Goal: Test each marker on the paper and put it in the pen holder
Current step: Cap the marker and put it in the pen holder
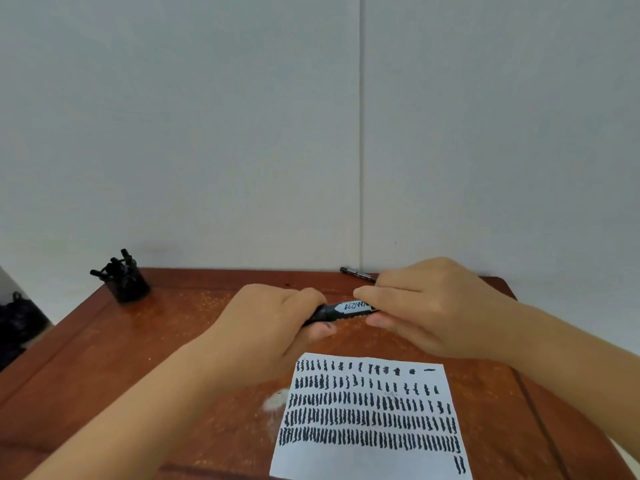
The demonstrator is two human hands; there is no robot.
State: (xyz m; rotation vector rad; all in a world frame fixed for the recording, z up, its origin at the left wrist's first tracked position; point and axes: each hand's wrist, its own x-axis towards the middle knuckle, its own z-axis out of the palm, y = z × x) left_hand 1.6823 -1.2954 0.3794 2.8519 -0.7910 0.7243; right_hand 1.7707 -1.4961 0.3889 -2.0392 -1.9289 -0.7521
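Observation:
I hold a black marker (346,309) with a white label level above the table, one end in each hand. My left hand (273,327) grips its left end, and my right hand (429,306) pinches its right end between thumb and fingers. Both ends are hidden by my fingers. Just below the hands lies the white paper (374,455), covered with rows of short black strokes. A black pen holder (130,284) with several markers stands at the table's far left corner. Another black marker (356,273) lies at the far edge behind my right hand.
The brown wooden table (156,358) stands against a pale wall. A whitish worn patch (277,400) marks the wood left of the paper. Dark objects (17,323) sit beyond the table's left edge.

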